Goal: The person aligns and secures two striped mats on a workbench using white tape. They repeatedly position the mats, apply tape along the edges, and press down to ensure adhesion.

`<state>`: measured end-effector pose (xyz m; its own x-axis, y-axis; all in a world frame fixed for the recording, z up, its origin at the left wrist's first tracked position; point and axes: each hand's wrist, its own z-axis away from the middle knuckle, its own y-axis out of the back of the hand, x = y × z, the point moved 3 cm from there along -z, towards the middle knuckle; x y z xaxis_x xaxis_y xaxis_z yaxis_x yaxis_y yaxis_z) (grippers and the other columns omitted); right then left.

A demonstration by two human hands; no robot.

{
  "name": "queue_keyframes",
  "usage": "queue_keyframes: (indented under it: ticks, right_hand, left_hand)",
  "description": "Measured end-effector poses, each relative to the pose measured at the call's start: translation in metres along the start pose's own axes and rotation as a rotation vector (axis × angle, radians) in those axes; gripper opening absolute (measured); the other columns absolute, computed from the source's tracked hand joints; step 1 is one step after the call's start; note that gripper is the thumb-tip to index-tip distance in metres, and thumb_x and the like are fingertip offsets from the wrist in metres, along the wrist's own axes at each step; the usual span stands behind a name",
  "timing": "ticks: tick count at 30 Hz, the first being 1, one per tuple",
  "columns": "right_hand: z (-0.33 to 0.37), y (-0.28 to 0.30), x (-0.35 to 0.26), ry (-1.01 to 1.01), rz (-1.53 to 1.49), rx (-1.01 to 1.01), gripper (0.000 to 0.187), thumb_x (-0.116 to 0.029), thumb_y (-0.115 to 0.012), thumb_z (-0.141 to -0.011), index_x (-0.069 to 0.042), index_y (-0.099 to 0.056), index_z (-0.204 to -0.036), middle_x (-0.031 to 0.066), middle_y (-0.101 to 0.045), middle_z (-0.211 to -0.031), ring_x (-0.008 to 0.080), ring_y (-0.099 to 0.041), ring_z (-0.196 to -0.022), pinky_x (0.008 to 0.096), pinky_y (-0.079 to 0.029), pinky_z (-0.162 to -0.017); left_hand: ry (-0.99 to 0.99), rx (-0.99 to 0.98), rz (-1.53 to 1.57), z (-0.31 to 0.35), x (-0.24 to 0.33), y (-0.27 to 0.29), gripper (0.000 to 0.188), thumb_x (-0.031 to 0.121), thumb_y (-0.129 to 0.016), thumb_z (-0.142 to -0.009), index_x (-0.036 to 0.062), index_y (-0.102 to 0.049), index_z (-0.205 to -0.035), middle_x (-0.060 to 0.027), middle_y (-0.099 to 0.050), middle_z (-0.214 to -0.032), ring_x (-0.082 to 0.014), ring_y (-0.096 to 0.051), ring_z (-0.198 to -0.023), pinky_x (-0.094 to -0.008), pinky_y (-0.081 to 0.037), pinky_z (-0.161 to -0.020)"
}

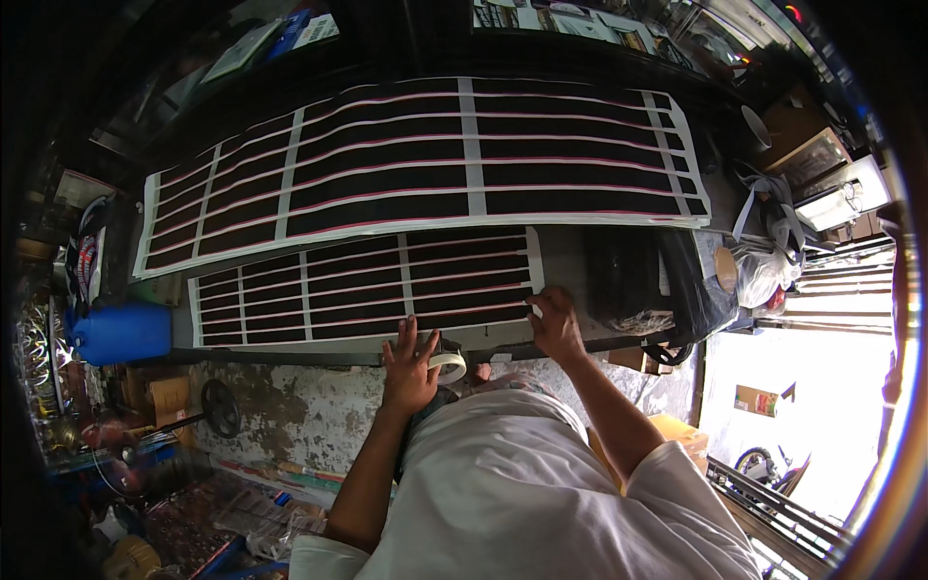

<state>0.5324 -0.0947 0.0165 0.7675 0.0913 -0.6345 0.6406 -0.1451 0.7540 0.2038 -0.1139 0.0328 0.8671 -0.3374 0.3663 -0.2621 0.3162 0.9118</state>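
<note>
A sheet [355, 286] printed with black rectangles, split by white and reddish lines, lies on the grey worktable [568, 261]. My left hand [410, 375] rests at its front edge with fingers spread and fingertips on the sheet. Beside that thumb is a roll of cream tape [448, 366]; whether the thumb touches it I cannot tell. At the sheet's near right corner, my right hand [555, 327] has its thumb and forefinger pinched together. What lies between those fingertips is too small to make out.
Behind lies a larger stack of similar striped sheets [387, 174], overlapping the smaller one's far side. Dark wrapped rolls [623, 275] stand right of it. A blue plastic container [121, 332] is at the left, and plastic bags [764, 275] sit at the right.
</note>
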Motion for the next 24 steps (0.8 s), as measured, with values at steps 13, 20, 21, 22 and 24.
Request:
queue_keyframes:
  ticks: [13, 20, 21, 22, 24]
  right_hand:
    - [0.002, 0.0, -0.002, 0.033, 0.022, 0.024, 0.037, 0.001, -0.08, -0.081, -0.007, -0.072, -0.116, 0.0164, -0.059, -0.12, 0.0407, -0.06, -0.115, 0.0516, -0.05, -0.1]
    - [0.003, -0.001, -0.001, 0.027, 0.03, 0.027, 0.037, 0.001, -0.079, -0.082, -0.008, -0.071, -0.117, 0.0159, -0.059, -0.12, 0.0403, -0.06, -0.114, 0.0517, -0.05, -0.099]
    - [0.003, 0.0, -0.002, 0.024, 0.031, 0.024, 0.037, 0.001, -0.079, -0.082, -0.007, -0.071, -0.117, 0.0163, -0.059, -0.12, 0.0408, -0.06, -0.114, 0.0519, -0.05, -0.099]
    - [0.002, 0.0, -0.002, 0.021, 0.032, 0.021, 0.037, 0.001, -0.079, -0.083, -0.007, -0.071, -0.118, 0.0167, -0.059, -0.12, 0.0412, -0.06, -0.114, 0.0522, -0.051, -0.099]
    - [0.002, -0.001, 0.0, 0.015, 0.015, 0.035, 0.037, 0.001, -0.078, -0.084, -0.007, -0.07, -0.119, 0.0176, -0.06, -0.12, 0.0424, -0.061, -0.114, 0.0528, -0.051, -0.099]
  left_hand:
    - [-0.028, -0.007, -0.025, -0.01, 0.01, -0.003, 0.076, 0.031, -0.076, -0.097, 0.0212, -0.045, -0.165, -0.0255, -0.017, -0.178, -0.0444, -0.017, -0.166, -0.0753, -0.024, -0.123]
    - [-0.041, -0.006, -0.031, -0.015, 0.011, -0.01, 0.077, 0.031, -0.076, -0.097, 0.0211, -0.043, -0.166, -0.0264, -0.019, -0.177, -0.045, -0.018, -0.165, -0.0757, -0.025, -0.122]
    - [-0.039, -0.012, -0.028, -0.015, 0.011, -0.01, 0.077, 0.031, -0.076, -0.097, 0.0211, -0.043, -0.166, -0.0266, -0.019, -0.177, -0.045, -0.018, -0.165, -0.0758, -0.025, -0.122]
    - [-0.041, -0.013, -0.024, -0.015, 0.011, -0.011, 0.078, 0.031, -0.075, -0.097, 0.0209, -0.042, -0.167, -0.0266, -0.018, -0.177, -0.0449, -0.018, -0.166, -0.0758, -0.024, -0.123]
    - [-0.043, -0.015, -0.015, -0.015, 0.011, -0.01, 0.078, 0.032, -0.075, -0.098, 0.0206, -0.041, -0.167, -0.0265, -0.018, -0.177, -0.0448, -0.018, -0.166, -0.0757, -0.023, -0.123]
